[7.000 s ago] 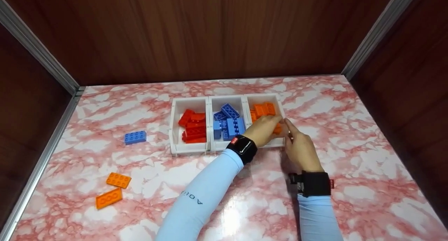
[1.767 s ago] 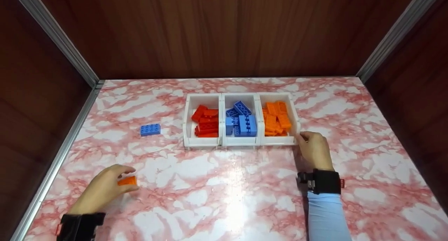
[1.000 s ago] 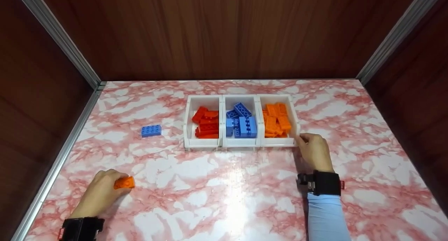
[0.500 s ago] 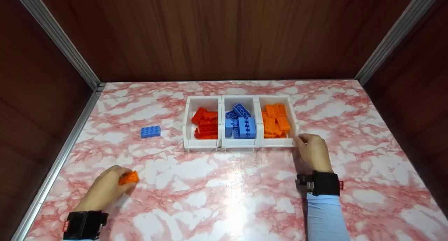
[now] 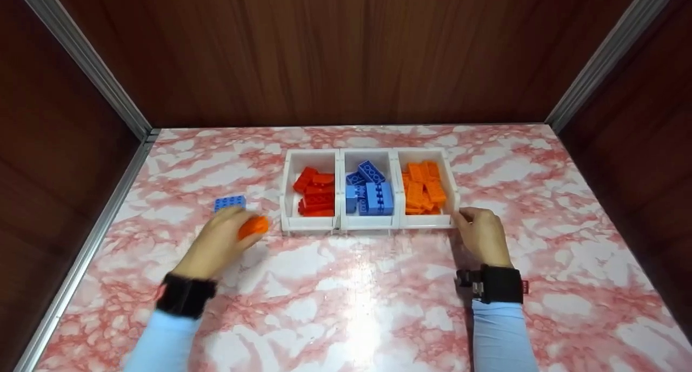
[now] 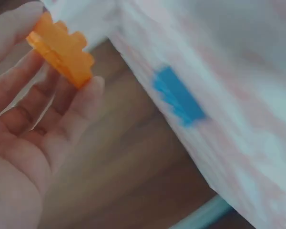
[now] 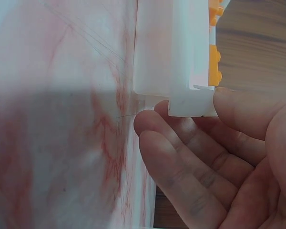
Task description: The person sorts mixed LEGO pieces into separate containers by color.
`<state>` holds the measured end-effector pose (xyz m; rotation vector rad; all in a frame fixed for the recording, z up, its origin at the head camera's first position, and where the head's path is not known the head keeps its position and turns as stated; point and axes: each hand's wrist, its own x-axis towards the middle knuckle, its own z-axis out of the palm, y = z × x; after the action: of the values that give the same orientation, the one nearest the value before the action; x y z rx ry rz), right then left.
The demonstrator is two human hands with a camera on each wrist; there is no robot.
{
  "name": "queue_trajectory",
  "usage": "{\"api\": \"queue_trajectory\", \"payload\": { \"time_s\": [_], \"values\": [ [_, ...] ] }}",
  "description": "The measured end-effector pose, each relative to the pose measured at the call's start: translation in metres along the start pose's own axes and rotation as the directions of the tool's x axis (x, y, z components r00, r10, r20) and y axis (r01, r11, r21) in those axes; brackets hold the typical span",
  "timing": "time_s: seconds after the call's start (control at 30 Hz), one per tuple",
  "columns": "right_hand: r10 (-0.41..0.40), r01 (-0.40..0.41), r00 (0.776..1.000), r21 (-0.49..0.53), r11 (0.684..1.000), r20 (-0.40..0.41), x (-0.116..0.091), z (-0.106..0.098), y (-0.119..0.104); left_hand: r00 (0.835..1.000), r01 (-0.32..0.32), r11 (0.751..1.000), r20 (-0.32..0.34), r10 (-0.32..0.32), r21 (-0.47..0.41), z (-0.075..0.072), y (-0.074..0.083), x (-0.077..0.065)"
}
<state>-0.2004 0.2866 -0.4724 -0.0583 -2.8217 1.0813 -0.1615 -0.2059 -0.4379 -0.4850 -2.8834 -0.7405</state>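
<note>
My left hand is in the air left of the bins, pinching an orange toy brick between thumb and fingertips. The left wrist view shows the studs of this orange brick clearly. Just behind the hand, a blue brick lies on the table, partly covered by the fingers. My right hand holds the front right corner of the white bin of orange bricks. In the right wrist view, the thumb lies on one side of this bin's corner, fingers on the other.
Two more white bins adjoin it: the middle one holds blue bricks, the left one red bricks. Dark wood-look panels enclose the marbled table at the back and sides.
Two orange bricks lay at the table's left earlier; neither lies there now. My left hand has carried an orange brick rightward and away, up beside the blue brick. The right hand stays at the bin corner.
</note>
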Motion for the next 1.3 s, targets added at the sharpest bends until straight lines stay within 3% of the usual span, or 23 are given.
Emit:
{"api": "queue_trajectory", "payload": {
  "time_s": [0.17,0.27,0.4,0.63,0.8,0.87,1.0,1.2,1.3],
  "values": [
    [0.000,0.000,1.000,0.005,1.000,-0.004,0.000,-0.002,0.000,0.983,-0.185,0.983,-0.002,0.185,0.017,0.009,0.041,0.050],
    [-0.012,0.012,1.000,-0.001,1.000,0.002,0.000,-0.002,0.000,0.953,-0.304,0.952,0.015,0.304,0.030,0.017,0.065,0.079],
    [-0.027,0.027,1.000,-0.016,1.000,-0.002,0.000,-0.002,0.002,0.901,-0.432,0.902,0.058,0.430,0.025,0.030,0.099,0.119],
    [0.002,-0.002,1.000,-0.004,1.000,-0.012,0.000,-0.002,0.002,0.860,-0.490,0.871,0.186,0.475,0.039,0.063,0.160,0.180],
    [0.006,-0.006,1.000,-0.002,1.000,-0.003,0.001,-0.001,0.001,0.791,-0.610,0.773,0.187,0.583,0.172,0.088,0.190,0.207],
    [0.007,-0.007,1.000,0.000,1.000,-0.002,0.001,0.000,-0.001,0.775,-0.631,0.746,0.167,0.609,0.212,0.095,0.197,0.216],
    [0.018,-0.018,1.000,0.004,1.000,-0.006,0.001,0.000,-0.002,0.793,-0.609,0.753,0.159,0.588,0.248,0.108,0.205,0.232],
    [0.044,-0.045,0.999,0.008,0.999,0.012,0.000,0.001,-0.001,0.863,-0.505,0.783,0.224,0.453,0.364,0.132,0.207,0.239],
    [0.028,-0.028,1.000,-0.001,1.000,0.000,0.000,-0.001,0.001,0.884,-0.467,0.788,0.225,0.409,0.402,0.139,0.208,0.237]
  ]
}}
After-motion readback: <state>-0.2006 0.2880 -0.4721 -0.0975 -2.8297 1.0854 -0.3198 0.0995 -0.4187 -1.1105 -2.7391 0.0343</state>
